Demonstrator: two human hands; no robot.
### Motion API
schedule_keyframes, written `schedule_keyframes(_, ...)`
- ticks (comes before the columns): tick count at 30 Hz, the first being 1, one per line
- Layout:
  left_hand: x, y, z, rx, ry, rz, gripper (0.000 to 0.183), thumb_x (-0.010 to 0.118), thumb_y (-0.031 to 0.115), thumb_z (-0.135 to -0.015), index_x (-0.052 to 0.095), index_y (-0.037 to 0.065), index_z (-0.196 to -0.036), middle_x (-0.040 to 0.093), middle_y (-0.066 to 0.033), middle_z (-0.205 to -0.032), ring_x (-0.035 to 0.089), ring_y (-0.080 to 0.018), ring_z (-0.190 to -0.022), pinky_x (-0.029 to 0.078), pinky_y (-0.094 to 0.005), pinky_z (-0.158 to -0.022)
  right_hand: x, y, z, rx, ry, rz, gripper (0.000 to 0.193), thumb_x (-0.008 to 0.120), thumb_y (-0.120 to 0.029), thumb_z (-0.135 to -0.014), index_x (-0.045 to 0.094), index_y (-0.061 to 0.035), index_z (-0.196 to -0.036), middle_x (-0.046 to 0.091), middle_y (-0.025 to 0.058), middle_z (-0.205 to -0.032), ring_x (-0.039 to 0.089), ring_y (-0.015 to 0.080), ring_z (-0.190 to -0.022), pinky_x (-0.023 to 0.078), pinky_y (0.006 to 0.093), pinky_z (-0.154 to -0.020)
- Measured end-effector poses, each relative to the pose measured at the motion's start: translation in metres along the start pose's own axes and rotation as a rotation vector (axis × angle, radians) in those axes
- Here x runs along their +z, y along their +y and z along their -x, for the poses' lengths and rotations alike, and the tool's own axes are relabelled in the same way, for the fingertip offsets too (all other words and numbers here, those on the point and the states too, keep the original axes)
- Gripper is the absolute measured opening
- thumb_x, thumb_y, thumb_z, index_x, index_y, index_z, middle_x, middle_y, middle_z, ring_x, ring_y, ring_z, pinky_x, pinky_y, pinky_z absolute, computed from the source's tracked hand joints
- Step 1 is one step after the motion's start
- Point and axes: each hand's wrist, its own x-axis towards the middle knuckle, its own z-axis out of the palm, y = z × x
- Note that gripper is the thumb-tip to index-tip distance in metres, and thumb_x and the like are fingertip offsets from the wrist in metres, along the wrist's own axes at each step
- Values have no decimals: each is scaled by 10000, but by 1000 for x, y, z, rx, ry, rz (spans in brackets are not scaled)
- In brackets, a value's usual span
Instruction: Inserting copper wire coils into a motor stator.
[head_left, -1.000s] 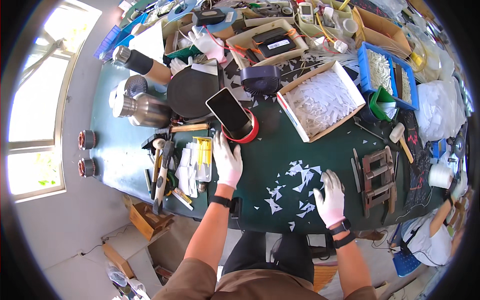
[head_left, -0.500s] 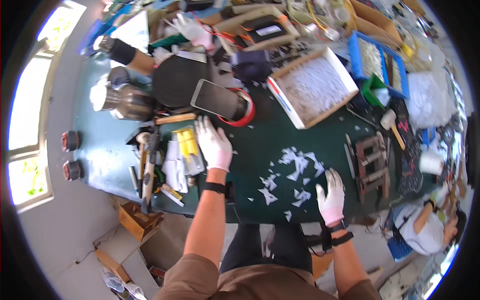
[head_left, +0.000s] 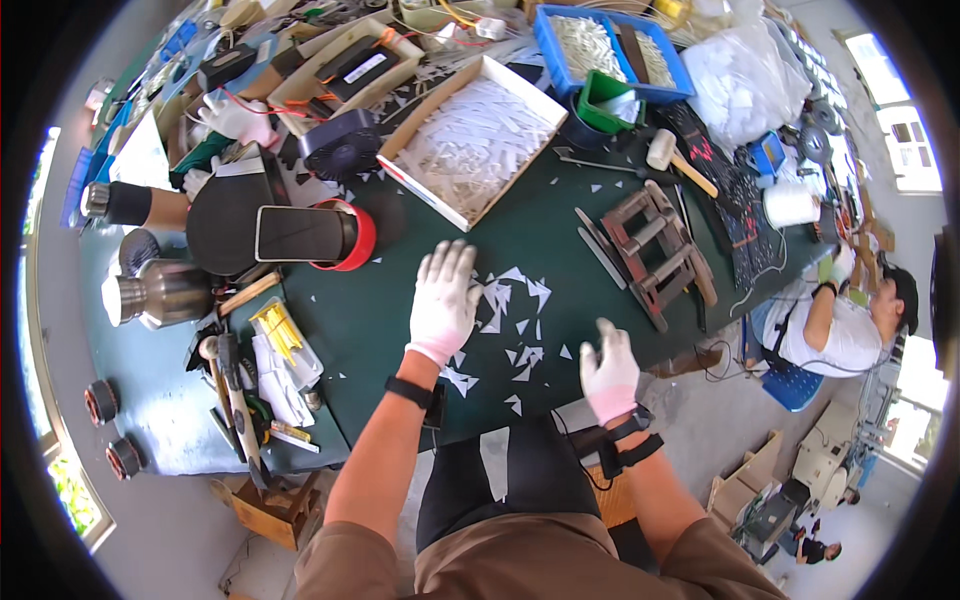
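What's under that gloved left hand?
The green tabletop shows around the left hand, with white scraps beside its right edge and near the wrist. Whatever lies directly beneath the palm and fingers is covered, so I can't tell what's there.

Green tabletop point(head_left: 370, 325) is pretty packed. Going by the shallow box point(head_left: 425, 194) of white strips sitting on it: a bunch of white triangular scraps point(head_left: 491, 323) are strewn in front, a red ring point(head_left: 366, 240) sits to its left, steel bottle point(head_left: 178, 292) way further left. Brown metal frame point(head_left: 668, 268)'s off to the box's front right, mallet point(head_left: 661, 150) straight right of it.
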Motion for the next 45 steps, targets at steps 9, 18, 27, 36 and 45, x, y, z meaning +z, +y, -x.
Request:
schedule_keyframes(9,-4,46,67,168,-180,401,533,679,25,-803,597,-16,-1328,584,-220,-1404,515,-394,-1364,363,-509,-1186,34,3,24,-128,-12,-96,488,646,-120,-904,511,-67,-1370,592,211,-1138,638,433,-1009,562,490,-821)
schedule_keyframes(18,21,62,87,-94,39,86,562,687,74,-837,551,-36,-1371,575,-235,-1409,494,-411,-1380,338,-527,-1194,46,-28,6,-247,-104,-280,379,580,-3,-898,595,-39,-1274,607,203,-1195,637,426,-1042,552,486,-884)
schedule_keyframes(27,17,58,49,223,-233,185,537,690,165,-847,576,-11,-1341,587,-214,-1400,508,-382,-1367,346,-503,-1184,5,99,102,162,-19,-257,251,651,-74,-938,654,21,-1170,682,172,-1065,696,318,-965,562,384,-838)
schedule_keyframes(36,30,58,114,-11,-21,85,636,659,268,-919,486,-57,-1438,517,-253,-1473,452,-454,-1404,322,-576,-1187,50,77,108,868,-635,-1536,862,485,-713,-1000,359,-73,-1563,416,211,-1580,447,407,-1407,373,638,-1127)
schedule_keyframes(45,162,239,103,213,-380,215,475,588,138,-930,572,5,-1386,583,-171,-1446,472,-360,-1430,305,-533,-1217,45,122,92,806,-271,-2626,521,470,-512,-1088,567,-170,-1469,607,-49,-1453,512,103,-1340,332,284,-1202)
